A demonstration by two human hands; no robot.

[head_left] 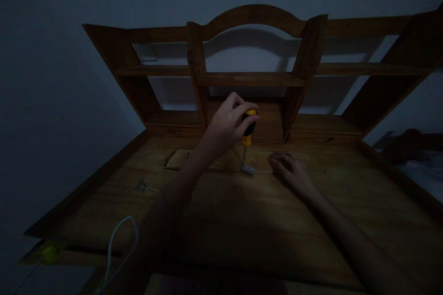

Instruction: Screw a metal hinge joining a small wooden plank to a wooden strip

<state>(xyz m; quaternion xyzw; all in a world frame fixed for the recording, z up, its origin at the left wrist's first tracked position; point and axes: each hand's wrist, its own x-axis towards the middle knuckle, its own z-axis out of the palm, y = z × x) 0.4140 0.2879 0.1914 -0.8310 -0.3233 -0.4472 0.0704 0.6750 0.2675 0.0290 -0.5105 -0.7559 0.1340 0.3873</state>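
Note:
My left hand (231, 117) is closed around the upper part of a screwdriver (247, 134) with a yellow and black handle. The screwdriver stands nearly upright, its shaft pointing down. Its tip meets a small silvery metal piece (248, 170) lying on the wooden desktop (242, 221); the exact point of contact is too dark to tell. A little to the right, my right hand (292, 173) rests low over the desktop with bent fingers drawn together. A thin pale line runs from the metal piece toward these fingers. Whatever they may pinch cannot be made out.
A wooden shelf unit (251, 79) rises along the desk's back edge. On the left lie a small wire-like object (141, 185), a looped white cable (110, 244) and a yellow object (51, 252) near the front edge. The room is dim.

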